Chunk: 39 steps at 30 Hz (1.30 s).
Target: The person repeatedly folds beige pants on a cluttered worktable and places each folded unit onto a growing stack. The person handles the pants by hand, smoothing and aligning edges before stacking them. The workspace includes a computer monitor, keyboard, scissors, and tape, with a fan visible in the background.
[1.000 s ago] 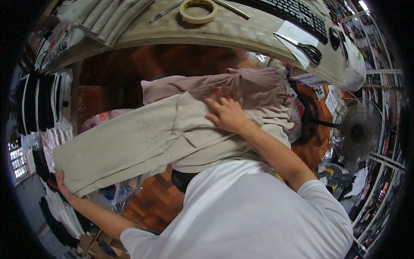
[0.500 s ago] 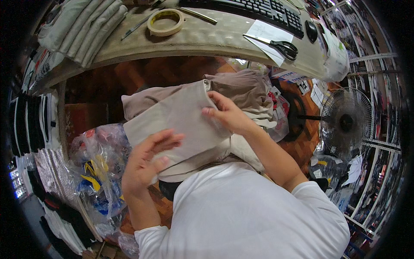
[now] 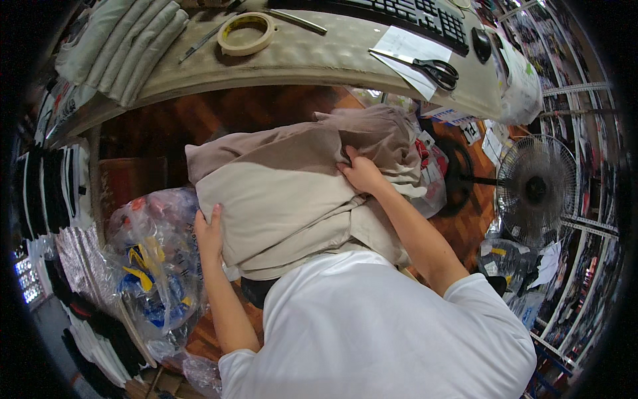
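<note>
Beige garment [image 3: 282, 206], folded, mid-frame, across person's lap; mauve garment [image 3: 229, 149] behind it. Left hand [image 3: 210, 233] at garment's left edge, thumb up along cloth; whether gripping, cannot tell. Right hand [image 3: 362, 174] narrow, fingers curled on cloth edge near garment's upper right corner. Worktop [image 3: 319, 63] across top of frame: tape roll [image 3: 247, 50] upper left of centre, scissors [image 3: 438, 73] on white paper [image 3: 407, 43] upper right, beside keyboard [image 3: 412, 16]. Clear plastic bag [image 3: 179, 266] left of left hand. Pedestal fan [image 3: 535, 189] at right
</note>
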Each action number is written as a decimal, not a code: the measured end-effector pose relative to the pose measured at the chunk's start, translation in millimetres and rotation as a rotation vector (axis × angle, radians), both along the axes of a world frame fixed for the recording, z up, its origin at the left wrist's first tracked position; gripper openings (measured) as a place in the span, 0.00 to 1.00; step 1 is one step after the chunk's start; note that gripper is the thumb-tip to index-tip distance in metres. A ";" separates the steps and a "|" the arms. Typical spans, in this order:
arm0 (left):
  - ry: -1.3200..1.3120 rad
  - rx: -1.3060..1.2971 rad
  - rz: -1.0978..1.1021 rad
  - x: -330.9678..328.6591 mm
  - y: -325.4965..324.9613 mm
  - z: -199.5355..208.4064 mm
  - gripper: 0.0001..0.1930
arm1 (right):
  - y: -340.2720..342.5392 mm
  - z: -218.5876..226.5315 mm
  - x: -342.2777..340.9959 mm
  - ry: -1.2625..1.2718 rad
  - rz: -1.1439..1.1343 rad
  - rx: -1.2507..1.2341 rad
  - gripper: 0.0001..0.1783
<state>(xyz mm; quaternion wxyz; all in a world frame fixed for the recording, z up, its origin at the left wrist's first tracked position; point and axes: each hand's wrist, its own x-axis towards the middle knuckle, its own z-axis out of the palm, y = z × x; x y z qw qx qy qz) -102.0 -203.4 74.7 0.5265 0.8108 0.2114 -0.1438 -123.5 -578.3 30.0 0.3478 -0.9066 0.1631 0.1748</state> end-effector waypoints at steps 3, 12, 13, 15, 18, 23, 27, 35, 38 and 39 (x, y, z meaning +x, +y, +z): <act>-0.080 -0.028 -0.021 1.7 20.2 10.0 0.19 | -5.9 18.5 2.8 0.062 0.136 0.030 0.36; -0.242 0.213 -0.109 -5.2 107.7 66.3 0.17 | 126.5 92.1 46.6 -0.690 0.429 -0.045 0.28; -0.249 0.208 -0.112 -7.0 113.0 69.1 0.17 | 154.5 84.8 50.4 -0.760 0.493 -0.003 0.28; -0.249 0.233 -0.113 -8.5 118.6 71.6 0.18 | 206.9 80.6 56.0 -0.787 0.608 -0.023 0.31; -0.224 0.330 -0.109 -6.7 110.5 78.9 0.20 | 251.4 45.3 54.4 -0.736 0.687 -0.084 0.34; -0.181 0.664 -0.058 -14.6 130.2 78.0 0.23 | 239.7 54.5 10.6 -0.622 0.777 0.013 0.39; -0.145 0.570 -0.085 -2.8 81.2 122.2 0.26 | 191.9 73.9 -39.1 -0.375 0.945 0.371 0.40; -0.191 -0.046 -0.424 2.8 -42.3 117.4 0.35 | 109.9 81.3 24.6 0.285 -0.203 1.427 0.27; -0.354 0.438 -0.340 8.5 -37.5 66.9 0.33 | 109.3 35.0 20.8 0.045 -0.038 0.898 0.21; -0.388 0.580 -0.276 8.4 -32.9 51.0 0.32 | 112.0 35.9 16.8 -0.027 -0.006 0.767 0.20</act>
